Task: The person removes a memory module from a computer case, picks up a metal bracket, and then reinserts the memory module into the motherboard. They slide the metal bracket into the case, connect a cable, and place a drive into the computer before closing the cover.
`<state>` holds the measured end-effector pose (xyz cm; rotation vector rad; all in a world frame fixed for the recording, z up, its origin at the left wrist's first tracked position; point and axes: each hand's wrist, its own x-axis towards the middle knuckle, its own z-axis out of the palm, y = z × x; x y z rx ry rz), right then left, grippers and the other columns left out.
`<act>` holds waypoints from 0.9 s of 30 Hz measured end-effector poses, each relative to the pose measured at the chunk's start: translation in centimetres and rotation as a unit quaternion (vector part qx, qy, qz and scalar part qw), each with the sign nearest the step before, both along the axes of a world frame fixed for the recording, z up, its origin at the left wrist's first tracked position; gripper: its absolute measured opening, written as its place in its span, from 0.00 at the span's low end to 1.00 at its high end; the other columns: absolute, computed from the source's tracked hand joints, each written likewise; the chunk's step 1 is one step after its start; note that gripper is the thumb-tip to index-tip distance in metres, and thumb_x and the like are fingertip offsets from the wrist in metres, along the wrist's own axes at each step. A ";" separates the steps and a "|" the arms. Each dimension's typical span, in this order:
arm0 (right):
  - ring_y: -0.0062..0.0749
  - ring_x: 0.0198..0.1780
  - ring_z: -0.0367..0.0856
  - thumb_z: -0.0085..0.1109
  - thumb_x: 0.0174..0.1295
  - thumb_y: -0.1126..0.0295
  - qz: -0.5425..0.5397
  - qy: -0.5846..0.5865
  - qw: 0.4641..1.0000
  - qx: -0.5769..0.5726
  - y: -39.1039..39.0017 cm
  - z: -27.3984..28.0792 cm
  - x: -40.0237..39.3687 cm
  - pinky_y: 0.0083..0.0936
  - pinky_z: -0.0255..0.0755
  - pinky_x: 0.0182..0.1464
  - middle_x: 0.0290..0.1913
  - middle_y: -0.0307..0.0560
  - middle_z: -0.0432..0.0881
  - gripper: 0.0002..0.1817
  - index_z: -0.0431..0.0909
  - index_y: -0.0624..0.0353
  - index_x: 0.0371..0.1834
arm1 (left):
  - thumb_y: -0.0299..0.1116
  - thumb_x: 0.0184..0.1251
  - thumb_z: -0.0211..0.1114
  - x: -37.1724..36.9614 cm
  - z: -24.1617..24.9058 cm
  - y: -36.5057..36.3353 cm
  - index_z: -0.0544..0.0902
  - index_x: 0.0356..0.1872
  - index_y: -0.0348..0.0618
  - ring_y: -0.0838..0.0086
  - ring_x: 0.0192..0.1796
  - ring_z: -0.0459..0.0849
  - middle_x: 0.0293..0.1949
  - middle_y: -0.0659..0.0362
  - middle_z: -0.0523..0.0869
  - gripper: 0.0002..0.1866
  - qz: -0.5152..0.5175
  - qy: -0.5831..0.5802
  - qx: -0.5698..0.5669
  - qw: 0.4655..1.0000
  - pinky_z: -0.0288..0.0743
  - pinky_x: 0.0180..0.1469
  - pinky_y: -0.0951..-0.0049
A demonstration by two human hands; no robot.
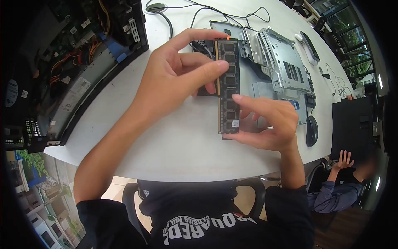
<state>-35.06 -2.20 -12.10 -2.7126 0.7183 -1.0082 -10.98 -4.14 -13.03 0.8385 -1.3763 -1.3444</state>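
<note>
Over the white table [174,153], left of the metal drive cage [290,68], both the left hand [178,70] and right hand [269,122] pinch a memory module [229,85] between fingers and thumb.

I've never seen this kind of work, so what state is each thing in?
Stick: held above the table
Left hand: gripping stick's far part
Right hand: gripping stick's near end
Case: open, insides showing
Cage: outside case, untouched
Mouse: on table, untouched

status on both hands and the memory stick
left hand gripping upper part of memory stick; right hand at its lower end; stick upright in view above white table; open computer case off to the left
</note>
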 end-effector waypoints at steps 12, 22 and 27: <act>0.23 0.30 0.89 0.89 0.38 0.71 -0.019 -0.007 1.000 0.000 0.0 -0.3 -0.1 0.15 0.75 0.27 0.34 0.43 0.91 0.36 0.87 0.61 0.57 | 0.25 0.67 0.73 0.0 -0.3 0.0 0.65 0.78 0.42 0.82 0.33 0.85 0.35 0.62 0.90 0.40 -0.043 0.010 -0.050 0.998 0.71 0.30 0.83; 0.25 0.29 0.88 0.88 0.40 0.72 -0.035 -0.002 0.999 -0.031 -0.1 -0.2 -0.2 0.17 0.76 0.28 0.34 0.44 0.91 0.35 0.86 0.59 0.58 | 0.21 0.68 0.65 0.2 0.2 0.2 0.63 0.79 0.40 0.78 0.34 0.87 0.37 0.57 0.91 0.38 -0.039 0.031 -0.078 0.996 0.71 0.30 0.82; 0.26 0.30 0.88 0.87 0.41 0.73 -0.037 -0.013 0.998 -0.043 -0.2 -0.4 -0.1 0.18 0.77 0.28 0.35 0.44 0.91 0.35 0.86 0.59 0.58 | 0.22 0.69 0.64 0.3 0.1 0.1 0.63 0.79 0.39 0.77 0.33 0.87 0.35 0.57 0.91 0.37 -0.026 0.008 -0.125 0.992 0.71 0.30 0.82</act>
